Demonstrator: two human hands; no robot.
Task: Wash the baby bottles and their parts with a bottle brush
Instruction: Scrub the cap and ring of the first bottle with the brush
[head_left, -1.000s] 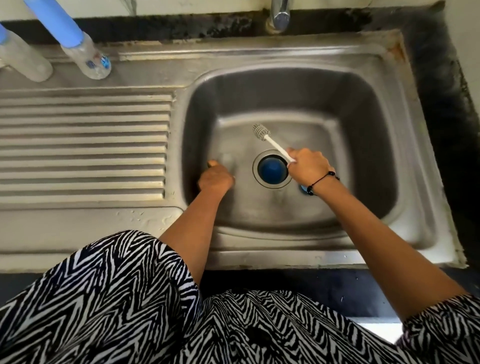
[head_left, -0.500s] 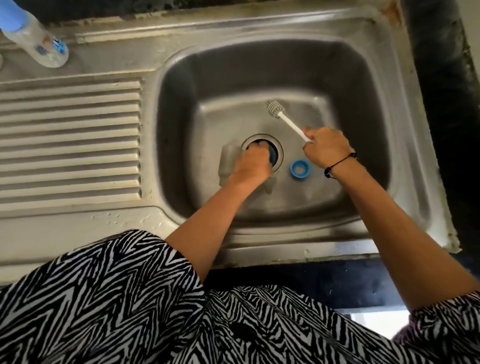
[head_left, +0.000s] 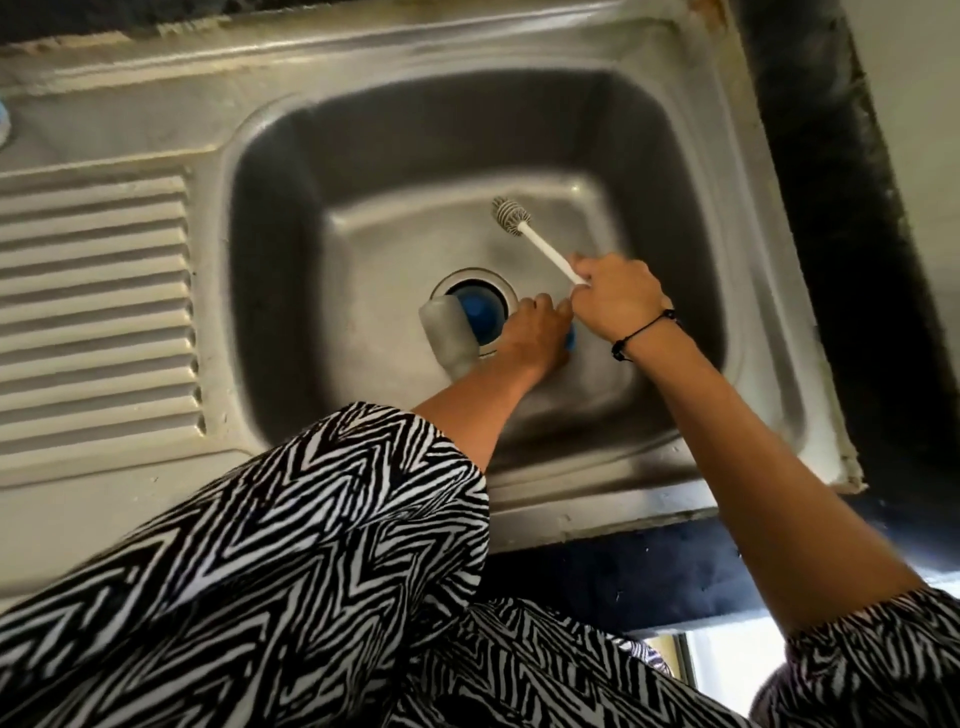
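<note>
Two hands work in the sink basin (head_left: 675, 156): the right hand (head_left: 618, 304) grips the bottle brush (head_left: 537, 241), while the left hand (head_left: 535, 338) reaches down onto a blue ring (head_left: 571, 340); its grip is hidden. A clear bottle (head_left: 447, 338) lies by the drain, seemingly not yet scrubbed, with most washing apparently left.

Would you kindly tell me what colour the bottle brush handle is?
White, seen clearly in the head view: bottle brush handle.

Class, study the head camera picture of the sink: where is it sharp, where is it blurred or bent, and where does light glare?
Head view: brush and right hand fairly sharp; clear bottle by the left hand smeared by motion blur; sink rim bows from wide-angle distortion; soft sheen on the basin floor; overexposed patch at bottom right.
</note>
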